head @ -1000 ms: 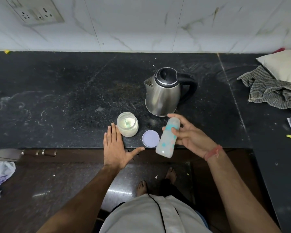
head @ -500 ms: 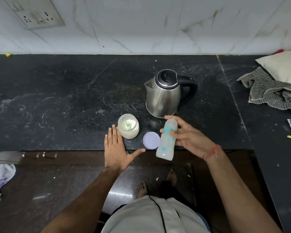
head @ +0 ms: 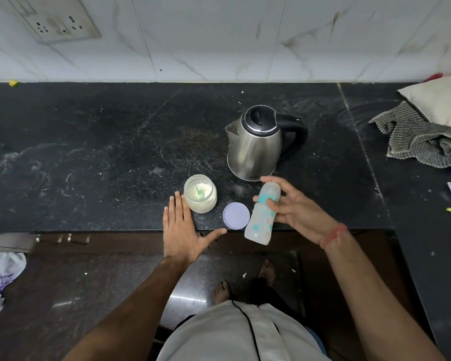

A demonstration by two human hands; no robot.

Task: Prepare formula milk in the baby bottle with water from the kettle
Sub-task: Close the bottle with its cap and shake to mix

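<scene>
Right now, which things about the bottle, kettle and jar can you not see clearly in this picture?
- Baby bottle, head view: its contents; the frosted wall and the right hand gripping it hide them.
- Kettle: its water level; the shut lid and steel body hide it.
- Jar: how much powder is left; the view from above shows only the surface and a scoop.
- Left hand: whether its fingers touch the jar; too close to tell.

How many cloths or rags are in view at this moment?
2. A checked cloth lies crumpled on the counter at far right, against a pillow. A white rag lies on the floor at far left. Others may be out of frame.
</scene>
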